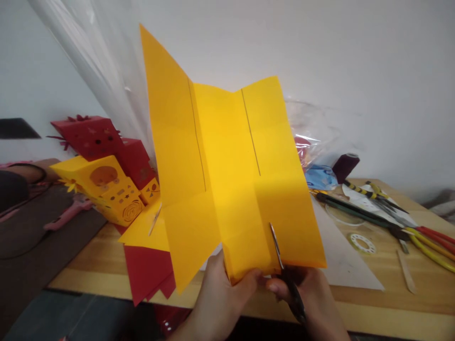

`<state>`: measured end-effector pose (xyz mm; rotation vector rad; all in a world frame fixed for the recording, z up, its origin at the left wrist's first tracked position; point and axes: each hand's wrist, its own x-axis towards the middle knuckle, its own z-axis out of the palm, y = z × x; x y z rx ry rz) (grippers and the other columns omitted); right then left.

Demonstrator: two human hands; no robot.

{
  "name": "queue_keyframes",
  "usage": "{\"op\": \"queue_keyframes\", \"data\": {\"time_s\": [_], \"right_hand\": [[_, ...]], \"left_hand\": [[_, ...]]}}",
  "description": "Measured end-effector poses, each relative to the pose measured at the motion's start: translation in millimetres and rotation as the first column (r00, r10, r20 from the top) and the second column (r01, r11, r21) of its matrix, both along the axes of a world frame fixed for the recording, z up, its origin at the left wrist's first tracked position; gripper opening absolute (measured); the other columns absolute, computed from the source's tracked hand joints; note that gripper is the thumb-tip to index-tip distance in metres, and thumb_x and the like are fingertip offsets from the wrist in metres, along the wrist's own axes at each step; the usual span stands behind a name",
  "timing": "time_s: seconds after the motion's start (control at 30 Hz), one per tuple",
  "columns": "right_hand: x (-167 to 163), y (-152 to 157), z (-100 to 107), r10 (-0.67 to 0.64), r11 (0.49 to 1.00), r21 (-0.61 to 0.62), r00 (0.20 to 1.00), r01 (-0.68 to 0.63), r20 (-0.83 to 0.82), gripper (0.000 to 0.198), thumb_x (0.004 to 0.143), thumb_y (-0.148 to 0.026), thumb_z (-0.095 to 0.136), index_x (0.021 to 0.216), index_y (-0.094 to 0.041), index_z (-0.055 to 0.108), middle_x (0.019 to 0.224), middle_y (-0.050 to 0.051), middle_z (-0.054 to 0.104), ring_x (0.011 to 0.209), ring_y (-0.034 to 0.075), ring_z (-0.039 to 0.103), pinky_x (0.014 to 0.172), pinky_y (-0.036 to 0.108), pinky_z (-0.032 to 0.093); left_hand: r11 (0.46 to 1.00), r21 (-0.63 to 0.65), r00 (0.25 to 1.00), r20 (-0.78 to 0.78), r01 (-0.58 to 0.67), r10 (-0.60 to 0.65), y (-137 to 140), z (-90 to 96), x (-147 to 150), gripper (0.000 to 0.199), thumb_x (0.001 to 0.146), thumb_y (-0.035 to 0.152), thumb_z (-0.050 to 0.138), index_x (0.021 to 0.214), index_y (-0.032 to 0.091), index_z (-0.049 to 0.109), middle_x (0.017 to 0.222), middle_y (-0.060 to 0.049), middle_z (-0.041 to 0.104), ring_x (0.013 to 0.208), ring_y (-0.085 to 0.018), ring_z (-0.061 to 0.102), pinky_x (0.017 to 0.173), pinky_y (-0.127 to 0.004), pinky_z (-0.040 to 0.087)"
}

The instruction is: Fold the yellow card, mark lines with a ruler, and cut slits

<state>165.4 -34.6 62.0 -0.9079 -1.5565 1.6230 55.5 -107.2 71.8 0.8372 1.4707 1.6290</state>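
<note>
A large folded sheet of yellow paper [231, 156] stands upright before me, with two dark straight lines running down from its top edge. My left hand [223, 293] pinches its bottom edge, thumb in front and the other fingers behind. In my right hand [313, 298] is a pair of black-handled scissors [293, 293]. One blade lies in front of the paper at the lower right, pointing up; the other blade is hidden behind the sheet. The right thumb shows beside the scissors, close to the left thumb.
Yellow cut-out boxes [110, 184] and red boxes [92, 137] stand at left, above red sheets [147, 270]. A pink glue gun [71, 213] lies on a dark mat [46, 279]. At right are a utility knife [359, 210], pliers [433, 241], a white ring [362, 243] and a wooden stick [405, 270]. Another person's arm [31, 173] shows far left.
</note>
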Motion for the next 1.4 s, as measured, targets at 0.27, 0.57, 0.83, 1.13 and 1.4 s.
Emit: {"op": "queue_keyframes", "data": {"time_s": [0.27,0.57,0.83,1.13,1.4], "right_hand": [[2.5,-3.6,-6.8,-0.071,0.997,-0.038,0.997,0.071,0.019,0.051,0.035,-0.056,0.081,0.060,-0.017,0.061,0.049,0.002,0.054,0.042,0.011,0.040,0.034,0.021,0.031],[8.3,2.7,-20.0,0.064,0.998,0.005,0.984,-0.066,0.165,0.055,0.042,-0.063,0.075,0.061,-0.019,0.048,0.048,-0.004,0.043,0.043,0.009,0.035,0.039,0.022,0.028],[44.0,3.2,-22.1,0.286,0.943,0.081,0.908,-0.324,0.305,0.045,0.058,-0.049,0.076,0.080,-0.023,0.045,0.066,-0.005,0.048,0.060,0.011,0.043,0.056,0.021,0.035],[56.7,12.1,-33.6,0.333,0.882,0.234,0.891,-0.410,0.308,0.058,0.064,-0.050,0.071,0.111,-0.025,0.049,0.101,0.006,0.061,0.087,0.021,0.058,0.074,0.028,0.045],[40.3,2.3,-25.8,0.245,0.952,0.121,0.937,-0.281,0.250,0.034,0.062,-0.037,0.071,0.091,-0.022,0.059,0.083,0.005,0.068,0.079,0.022,0.064,0.072,0.033,0.049]], "left_hand": [[0.999,-0.006,0.999,-0.006,-0.035,0.035,0.0,-0.7,0.9,0.021,0.063,0.017,0.064,0.083,0.015,0.066,0.082,-0.004,0.071,0.079,-0.021,0.065,0.071,-0.027,0.050],[0.999,0.008,0.999,-0.007,-0.043,0.043,2.0,-6.4,-9.5,0.012,0.066,0.022,0.065,0.075,0.015,0.059,0.065,-0.002,0.068,0.063,-0.019,0.066,0.060,-0.026,0.053],[0.960,0.121,0.962,-0.079,-0.251,0.262,7.6,3.2,-50.8,0.038,0.059,0.013,0.071,0.094,0.017,0.058,0.084,-0.001,0.070,0.073,-0.017,0.067,0.063,-0.022,0.054],[0.916,0.304,0.965,0.056,-0.262,0.257,14.5,-4.8,-64.6,0.018,0.077,0.030,0.066,0.090,0.018,0.063,0.085,0.000,0.067,0.076,-0.013,0.062,0.071,-0.021,0.049],[0.887,0.334,0.948,0.091,-0.317,0.305,25.3,-5.8,-51.8,0.019,0.080,0.037,0.061,0.085,0.019,0.060,0.080,0.001,0.064,0.074,-0.013,0.060,0.070,-0.022,0.048]]}}
